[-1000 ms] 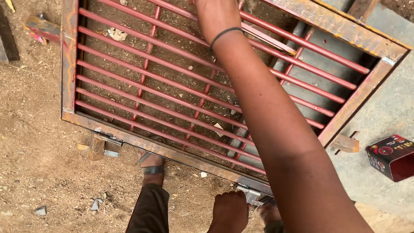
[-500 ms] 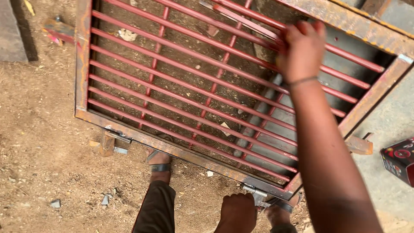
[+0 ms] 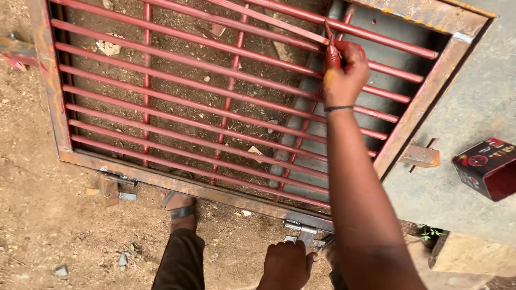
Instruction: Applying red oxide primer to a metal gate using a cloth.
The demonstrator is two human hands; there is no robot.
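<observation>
A rusty metal grille [image 3: 54, 102] with red-painted bars stands tilted on the dirt in front of me. My right hand [image 3: 344, 72], smeared with red paint, pinches a thin paintbrush [image 3: 329, 36] whose tip rests on an upper bar near the grille's right side. A dark band circles that wrist. My left hand [image 3: 285, 264] is closed in a fist at the grille's lower edge, gripping by a grey metal hinge bracket [image 3: 303, 232]. My sandalled foot [image 3: 180, 207] sits just under the bottom frame.
A red and black paint tin [image 3: 486, 166] stands on the grey concrete slab [image 3: 473, 96] to the right. A metal lug [image 3: 422, 156] juts from the grille's right side. Small metal blocks [image 3: 110, 188] and stones lie on the dirt below.
My right hand has drawn back from the far top of the grille to bars nearer the right side, and the brush now shows. My left hand stays at the bottom edge.
</observation>
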